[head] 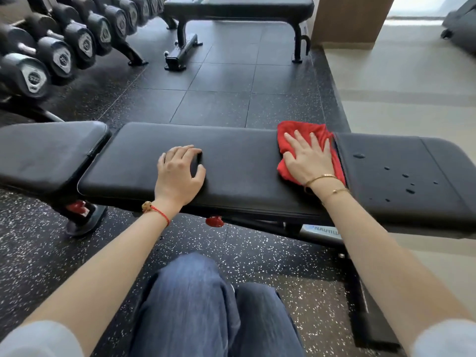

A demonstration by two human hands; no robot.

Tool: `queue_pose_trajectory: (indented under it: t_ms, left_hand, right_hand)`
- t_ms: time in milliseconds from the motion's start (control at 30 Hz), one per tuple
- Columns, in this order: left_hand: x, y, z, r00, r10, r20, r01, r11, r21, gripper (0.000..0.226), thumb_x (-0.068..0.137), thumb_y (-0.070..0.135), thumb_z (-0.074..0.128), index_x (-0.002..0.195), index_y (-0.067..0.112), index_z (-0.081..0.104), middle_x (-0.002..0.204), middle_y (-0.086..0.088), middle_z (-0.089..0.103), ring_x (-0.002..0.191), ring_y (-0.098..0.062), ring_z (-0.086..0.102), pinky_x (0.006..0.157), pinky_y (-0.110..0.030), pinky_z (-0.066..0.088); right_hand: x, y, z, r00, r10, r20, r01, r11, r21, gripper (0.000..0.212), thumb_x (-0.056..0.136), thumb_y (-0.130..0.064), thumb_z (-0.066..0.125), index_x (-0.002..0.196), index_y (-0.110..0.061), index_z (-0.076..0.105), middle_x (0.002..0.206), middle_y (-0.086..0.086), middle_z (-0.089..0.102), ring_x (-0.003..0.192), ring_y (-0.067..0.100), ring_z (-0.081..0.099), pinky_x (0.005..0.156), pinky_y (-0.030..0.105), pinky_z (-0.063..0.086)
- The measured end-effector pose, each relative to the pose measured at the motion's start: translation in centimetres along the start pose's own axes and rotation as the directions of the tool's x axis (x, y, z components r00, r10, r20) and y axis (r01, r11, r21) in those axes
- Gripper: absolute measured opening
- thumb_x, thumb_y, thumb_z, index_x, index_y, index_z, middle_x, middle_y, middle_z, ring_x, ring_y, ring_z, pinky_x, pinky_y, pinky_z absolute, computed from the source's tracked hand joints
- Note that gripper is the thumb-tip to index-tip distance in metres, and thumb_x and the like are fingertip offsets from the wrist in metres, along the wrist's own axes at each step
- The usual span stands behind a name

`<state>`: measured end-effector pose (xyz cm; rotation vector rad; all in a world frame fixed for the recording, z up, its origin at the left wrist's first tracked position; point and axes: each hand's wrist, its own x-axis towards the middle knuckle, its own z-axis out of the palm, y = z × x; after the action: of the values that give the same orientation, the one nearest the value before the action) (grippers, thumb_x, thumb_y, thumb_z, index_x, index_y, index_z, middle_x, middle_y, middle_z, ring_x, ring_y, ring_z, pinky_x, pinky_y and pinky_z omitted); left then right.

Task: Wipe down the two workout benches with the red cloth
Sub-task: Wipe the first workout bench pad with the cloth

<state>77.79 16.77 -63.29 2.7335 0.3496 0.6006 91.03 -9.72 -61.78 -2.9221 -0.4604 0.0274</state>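
A black padded workout bench (239, 161) runs across the view in front of me, in three pad sections. My right hand (307, 158) lies flat on the red cloth (298, 132), pressing it onto the right end of the middle pad, at the gap before the right pad. Water drops (405, 176) sit on the right pad. My left hand (179, 171) rests on the middle pad with fingers curled and holds nothing. A second black bench (239, 6) stands farther back at the top of the view.
A rack of black dumbbells (64, 45) lines the left side. Dark rubber floor tiles (219, 86) lie between the two benches. A wooden pillar (353, 19) stands at the top right, with pale flooring (412, 86) beyond. My knees in jeans (206, 305) are below the bench.
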Motion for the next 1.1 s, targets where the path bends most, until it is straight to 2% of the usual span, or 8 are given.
queue_pose_trajectory:
  t_ms: [200,333,467,600,800,900,967,1100]
  left_hand:
    - [0.1,-0.2,0.0,1.0,0.004,-0.002,-0.004,1.0,-0.003,0.038,0.091,0.024,0.058,0.128,0.018,0.061,0.137,-0.001,0.058,0.133,-0.023,0.045,0.116,-0.05,0.028]
    - [0.1,-0.4,0.1,1.0,0.007,0.002,-0.007,1.0,-0.003,0.039,0.09,0.022,0.058,0.128,0.017,0.061,0.138,-0.001,0.058,0.134,-0.023,0.045,0.116,-0.051,0.027]
    - [0.2,-0.6,0.4,1.0,0.01,-0.006,-0.01,1.0,0.004,0.04,0.09,0.024,0.058,0.13,0.018,0.06,0.139,0.0,0.057,0.135,-0.022,0.044,0.118,-0.05,0.025]
    - [0.2,-0.6,0.5,1.0,0.005,-0.015,-0.005,1.0,0.005,0.04,0.09,0.024,0.057,0.129,0.019,0.06,0.139,0.0,0.057,0.135,-0.021,0.044,0.119,-0.048,0.024]
    - [0.3,-0.7,0.3,1.0,0.004,-0.009,-0.004,1.0,0.018,0.042,0.088,0.025,0.054,0.129,0.021,0.06,0.14,0.002,0.056,0.135,-0.02,0.044,0.118,-0.048,0.025]
    - [0.2,-0.9,0.2,1.0,0.01,-0.006,-0.01,1.0,0.017,0.043,0.088,0.026,0.052,0.13,0.021,0.06,0.14,0.002,0.056,0.136,-0.02,0.044,0.118,-0.047,0.024]
    - [0.2,-0.9,0.3,1.0,0.009,-0.005,-0.009,1.0,0.007,0.043,0.089,0.025,0.053,0.131,0.021,0.06,0.141,0.002,0.056,0.136,-0.02,0.043,0.119,-0.046,0.023]
    - [0.2,-0.9,0.5,1.0,0.007,-0.009,-0.007,1.0,0.004,0.042,0.09,0.023,0.055,0.131,0.021,0.059,0.14,0.002,0.056,0.136,-0.019,0.043,0.119,-0.046,0.022]
  right_hand:
    - [-0.5,-7.4,0.8,0.954,-0.298,0.022,0.298,0.954,-0.004,0.058,0.097,-0.043,0.033,0.152,-0.039,0.018,0.162,-0.01,0.013,0.15,0.023,0.007,0.12,0.049,-0.005]
    - [-3.5,-4.7,0.9,0.902,-0.432,-0.01,0.432,0.902,0.014,0.058,0.095,-0.042,0.038,0.151,-0.042,0.021,0.16,-0.013,0.018,0.15,0.02,0.011,0.121,0.044,-0.003]
    - [-0.6,-2.0,0.4,0.952,-0.306,0.02,0.306,0.952,0.024,0.056,0.097,-0.04,0.036,0.15,-0.042,0.022,0.16,-0.014,0.017,0.15,0.019,0.009,0.121,0.045,-0.004]
    - [4.5,-6.1,0.7,0.983,-0.183,0.022,0.183,0.983,-0.01,0.055,0.098,-0.042,0.031,0.152,-0.038,0.02,0.161,-0.012,0.015,0.15,0.022,0.009,0.12,0.049,-0.005]
    - [3.0,-13.8,2.1,0.897,-0.438,0.055,0.439,0.899,0.009,0.057,0.097,-0.043,0.031,0.152,-0.04,0.017,0.162,-0.011,0.012,0.151,0.021,0.006,0.12,0.049,-0.006]
    - [0.5,-11.4,2.0,0.858,-0.512,0.036,0.511,0.859,0.032,0.057,0.096,-0.043,0.035,0.151,-0.041,0.019,0.161,-0.013,0.016,0.15,0.018,0.008,0.121,0.047,-0.003]
    - [-0.1,-8.4,1.5,0.869,-0.495,0.003,0.495,0.869,0.012,0.057,0.095,-0.043,0.034,0.151,-0.041,0.022,0.16,-0.013,0.019,0.15,0.017,0.012,0.121,0.045,-0.001]
    - [1.9,-1.9,0.1,0.972,-0.234,-0.02,0.233,0.972,-0.02,0.056,0.097,-0.039,0.039,0.151,-0.038,0.024,0.16,-0.01,0.02,0.149,0.02,0.014,0.121,0.046,-0.001]
